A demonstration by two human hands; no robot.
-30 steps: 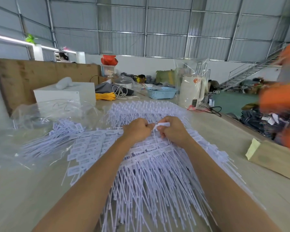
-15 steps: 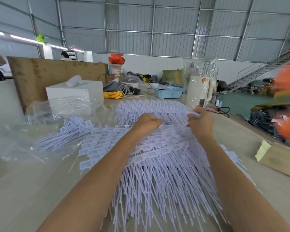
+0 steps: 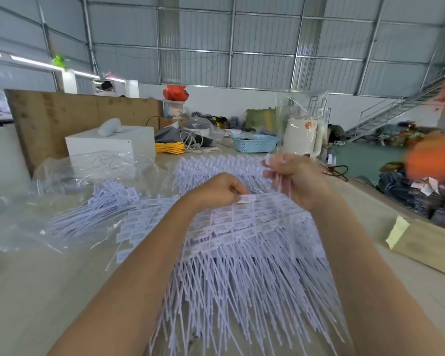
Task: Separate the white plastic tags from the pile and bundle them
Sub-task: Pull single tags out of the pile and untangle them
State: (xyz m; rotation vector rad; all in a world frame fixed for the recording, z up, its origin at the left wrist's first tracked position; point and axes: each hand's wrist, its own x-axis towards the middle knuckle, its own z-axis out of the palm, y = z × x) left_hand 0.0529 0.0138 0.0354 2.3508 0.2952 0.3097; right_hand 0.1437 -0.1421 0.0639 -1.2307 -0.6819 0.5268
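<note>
The pile [image 3: 242, 253] of white tags covers the desk [image 3: 36, 291] between both forearms, its flat label heads toward the far side and its thin tails running back toward the person. At the pile's far edge the left hand [image 3: 217, 192] pinches one tag head [image 3: 246, 199] against the heap, so the next pull looks to go along the tails' long axis. Above the pile's far right corner the right hand [image 3: 297, 179] is lifted, clenched around what seems a small bunch [image 3: 280, 182] of tags hanging down.
</note>
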